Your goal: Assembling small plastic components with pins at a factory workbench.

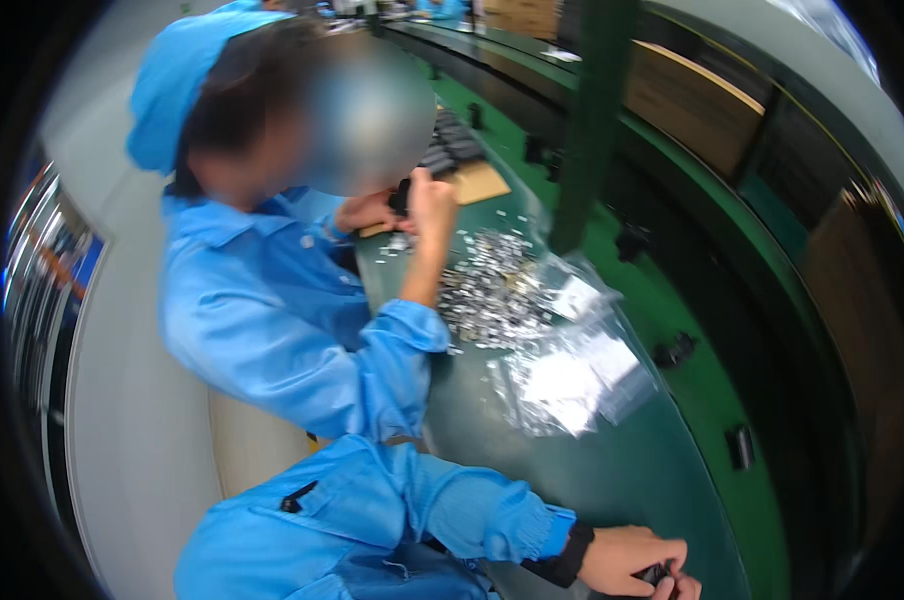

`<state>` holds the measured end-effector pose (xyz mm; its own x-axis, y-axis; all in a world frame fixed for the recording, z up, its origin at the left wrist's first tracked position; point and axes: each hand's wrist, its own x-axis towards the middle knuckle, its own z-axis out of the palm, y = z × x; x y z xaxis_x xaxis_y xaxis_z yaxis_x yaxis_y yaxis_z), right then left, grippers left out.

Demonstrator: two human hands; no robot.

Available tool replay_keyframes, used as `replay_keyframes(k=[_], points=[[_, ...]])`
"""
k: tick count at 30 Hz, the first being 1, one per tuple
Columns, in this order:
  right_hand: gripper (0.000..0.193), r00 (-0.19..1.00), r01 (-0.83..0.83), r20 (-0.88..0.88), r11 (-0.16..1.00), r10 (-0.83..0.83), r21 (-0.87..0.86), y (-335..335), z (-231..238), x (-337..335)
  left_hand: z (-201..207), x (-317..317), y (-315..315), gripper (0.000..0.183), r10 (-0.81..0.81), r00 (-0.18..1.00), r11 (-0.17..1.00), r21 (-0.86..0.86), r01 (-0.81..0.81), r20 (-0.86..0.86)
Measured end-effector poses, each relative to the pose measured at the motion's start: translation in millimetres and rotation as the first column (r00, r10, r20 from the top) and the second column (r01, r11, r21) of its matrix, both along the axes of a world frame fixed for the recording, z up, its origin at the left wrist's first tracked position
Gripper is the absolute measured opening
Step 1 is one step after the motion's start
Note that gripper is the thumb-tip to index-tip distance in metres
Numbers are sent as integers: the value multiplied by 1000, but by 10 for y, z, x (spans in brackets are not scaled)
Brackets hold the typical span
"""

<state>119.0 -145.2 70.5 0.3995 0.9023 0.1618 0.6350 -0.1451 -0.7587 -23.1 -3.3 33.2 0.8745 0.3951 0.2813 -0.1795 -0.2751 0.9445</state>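
Note:
At the lower right, my left hand [624, 560] is closed, its fingers curled round a small black part [654, 573]. A black band [570, 556] circles that wrist below a blue sleeve. Only some fingertips of my right hand [686, 588] show at the lower edge, pressed against the same black part. Both hands are over the near end of the dark green tabletop [672, 480]. The part's exact kind is hidden by the fingers.
Clear plastic bags [582, 375] and a heap of small silvery pieces [492, 290] lie farther up the table. A co-worker in blue [272, 290] sits close at left, handling a black item. A green post [587, 130] and a dark conveyor channel [712, 330] run along the right.

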Motion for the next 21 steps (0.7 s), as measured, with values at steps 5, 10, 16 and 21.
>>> replay_keyframes(k=[5, 10, 16, 21], points=[[22, 981, -36, 193, 990, 8, 138, 128, -215, 38, 10, -125, 77, 42, 51, 995, 993, -105, -61, -91], [31, 962, 121, -259, 987, -91, 102, 70, -5, -1, 187, -83, 87, 47, -64, 972, 996, -77, 47, -225], [36, 998, -12, -61, 987, 22, 159, -5, -74, 119, 147, -72, 67, 42, -13, 989, 1000, -28, 9, -146], [30, 998, 46, -49, 976, -37, 212, 34, -25, 51, 222, -100, 53, 39, -45, 972, 997, -78, 28, -231]])
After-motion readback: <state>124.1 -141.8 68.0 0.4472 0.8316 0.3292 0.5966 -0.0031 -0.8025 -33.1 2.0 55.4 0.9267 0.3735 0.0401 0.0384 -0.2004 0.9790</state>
